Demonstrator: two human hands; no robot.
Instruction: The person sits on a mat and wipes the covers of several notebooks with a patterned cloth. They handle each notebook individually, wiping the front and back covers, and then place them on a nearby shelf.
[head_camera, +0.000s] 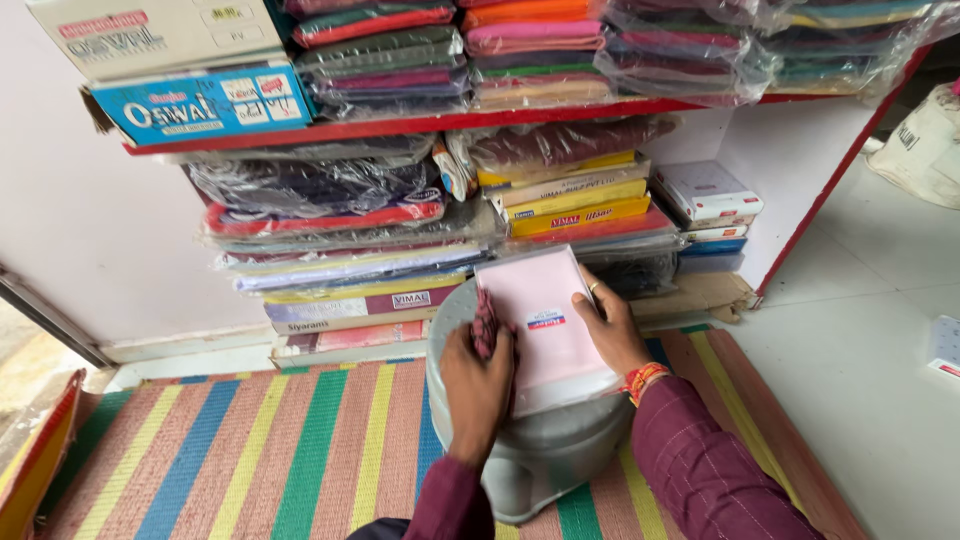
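Observation:
A pale pink cloth pack (540, 320) in clear plastic lies on top of a grey plastic stool (545, 455). My right hand (610, 325) presses flat on the pack's right edge, a ring on one finger and a red-yellow thread at the wrist. My left hand (478, 385) rests at the pack's left edge and grips a small dark red cloth (484, 322) against it. Both sleeves are maroon.
Behind the stool, red-edged white shelves (400, 125) hold stacked cloth packs and flat boxes (575, 195). A striped woven mat (260, 450) covers the floor under the stool. White tiles (870, 330) lie to the right, with a white bag (925, 145) at the far right.

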